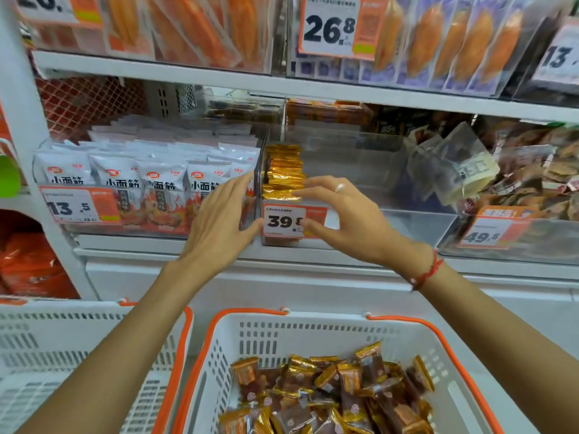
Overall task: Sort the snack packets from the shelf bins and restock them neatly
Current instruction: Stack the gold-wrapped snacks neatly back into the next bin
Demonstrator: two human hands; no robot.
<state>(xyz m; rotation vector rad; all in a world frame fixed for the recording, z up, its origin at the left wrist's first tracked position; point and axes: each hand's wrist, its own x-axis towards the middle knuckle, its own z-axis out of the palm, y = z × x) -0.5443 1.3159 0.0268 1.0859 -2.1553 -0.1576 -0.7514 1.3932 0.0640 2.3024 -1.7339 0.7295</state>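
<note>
Shelf bin: clear plastic bin (360, 170) on the middle shelf, far centre; its front wall carries a price tag (283, 221) reading 39 and something.
Gold packets: a neat stack of gold-foil snack packets (283, 172) stands on edge at the left end of that bin, tight against its left wall; the rest of the bin to the right looks bare.
Left hand: left hand (221, 219) raised to the bin's left front corner, fingers straight and close together, fingertips against the clear wall just left of the stack; it grips nothing.
Right hand: right hand (340, 216) at the right side of the stack, fingers loosely spread and slightly bent; forefinger tip touches the lowest gold packets, thumb lies over the right edge of the price tag. Whether it pinches a packet I cannot tell. A red cord (427, 272) circles the wrist.
Near basket: white basket with orange handles (313, 333), near centre, holds a loose heap of gold-and-brown packets (338, 393).
Left basket: second white basket (62, 333), near left, contents not visible.
Neighbouring bins: white-and-red noodle-snack packs (141, 180) in the bin to the left, tagged 13.5; mixed brownish packets (532, 170) in the bin to the right, tagged 49.8.
Upper shelf: orange snack packs (454, 39) behind a 26.8 tag.
</note>
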